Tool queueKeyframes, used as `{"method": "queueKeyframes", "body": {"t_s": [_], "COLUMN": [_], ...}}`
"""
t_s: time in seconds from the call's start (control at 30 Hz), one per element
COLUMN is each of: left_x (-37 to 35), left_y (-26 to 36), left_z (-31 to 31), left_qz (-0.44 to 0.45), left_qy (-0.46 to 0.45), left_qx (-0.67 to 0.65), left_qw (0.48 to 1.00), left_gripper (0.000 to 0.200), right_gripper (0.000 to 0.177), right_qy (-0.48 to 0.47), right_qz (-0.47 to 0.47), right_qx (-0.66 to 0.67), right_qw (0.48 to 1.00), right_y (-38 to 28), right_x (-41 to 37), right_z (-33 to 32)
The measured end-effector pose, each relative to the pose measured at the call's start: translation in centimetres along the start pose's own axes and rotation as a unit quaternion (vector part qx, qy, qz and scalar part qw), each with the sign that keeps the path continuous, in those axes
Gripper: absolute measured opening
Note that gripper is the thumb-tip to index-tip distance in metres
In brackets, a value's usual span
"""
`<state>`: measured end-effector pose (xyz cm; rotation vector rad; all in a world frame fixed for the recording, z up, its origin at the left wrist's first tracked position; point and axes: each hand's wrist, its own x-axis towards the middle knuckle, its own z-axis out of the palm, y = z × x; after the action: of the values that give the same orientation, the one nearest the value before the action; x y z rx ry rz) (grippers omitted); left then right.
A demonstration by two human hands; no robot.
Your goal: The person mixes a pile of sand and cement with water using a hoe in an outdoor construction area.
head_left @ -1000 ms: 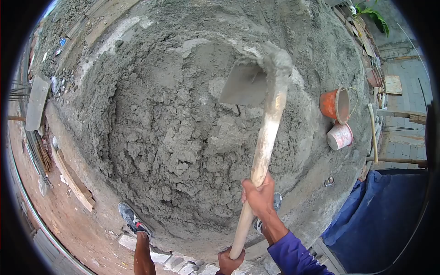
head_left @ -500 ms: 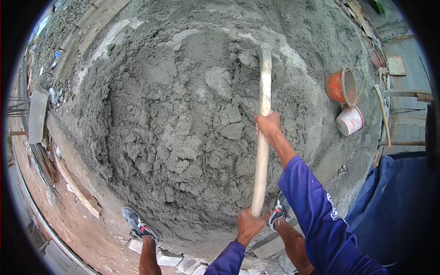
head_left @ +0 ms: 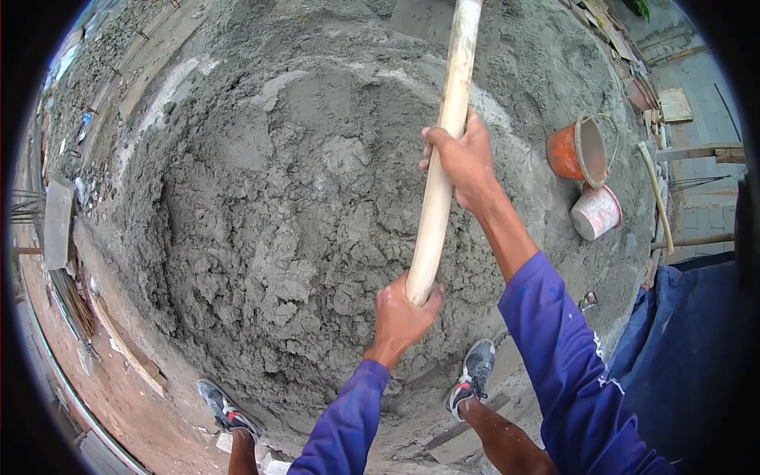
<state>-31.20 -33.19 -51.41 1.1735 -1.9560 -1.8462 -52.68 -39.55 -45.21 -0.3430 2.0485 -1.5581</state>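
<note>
A long pale wooden handle [head_left: 438, 207] slants up over a heap of wet grey mortar [head_left: 261, 229]. My left hand [head_left: 402, 315] is wrapped round its lower end. Higher up, my right hand [head_left: 463, 158] grips the shaft. At the top edge a flat grey metal blade [head_left: 423, 19] shows beside the handle, partly cut off by the frame. Lumps and a raised rim of mortar lie under and around both hands.
An orange bucket [head_left: 565, 153] and a whitish bucket [head_left: 592, 215] lie tipped at the right, near a wooden stick [head_left: 659, 198]. Blue sheeting [head_left: 681, 340] hangs lower right. Two shoes [head_left: 477, 370] stand at the heap's near edge. A grey slab [head_left: 58, 224] is at left.
Both hands have moved up and slightly left with the handle, away from my feet. The handle's far end has risen past the top edge, and the blade now shows.
</note>
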Motion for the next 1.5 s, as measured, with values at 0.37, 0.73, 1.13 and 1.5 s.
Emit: {"method": "queueKeyframes", "body": {"t_s": [0.37,0.73,1.13,1.5], "left_x": [14.0,-3.9,-19.2,18.0], "left_y": [1.6,0.5,-4.7,4.3], "left_z": [3.2,2.7,4.2,9.7], "left_qz": [-0.246,-0.242,-0.087,0.092], "left_qy": [-0.047,-0.045,-0.023,-0.023], "left_qx": [-0.109,0.081,0.217,0.398], "left_qw": [0.962,0.966,0.972,0.912], "left_gripper": [0.026,0.043,0.028,0.032], "right_gripper": [0.077,0.033,0.036,0.046], "right_qy": [-0.058,-0.009,0.0,0.042], "right_qz": [0.171,0.251,0.218,0.211], "right_qx": [-0.258,-0.124,0.105,0.119], "right_qw": [0.949,0.96,0.97,0.969], "right_y": [8.0,9.6,4.8,13.1], "right_x": [10.8,2.8,-14.4,14.8], "right_z": [5.2,0.5,-6.0,-5.9]}}
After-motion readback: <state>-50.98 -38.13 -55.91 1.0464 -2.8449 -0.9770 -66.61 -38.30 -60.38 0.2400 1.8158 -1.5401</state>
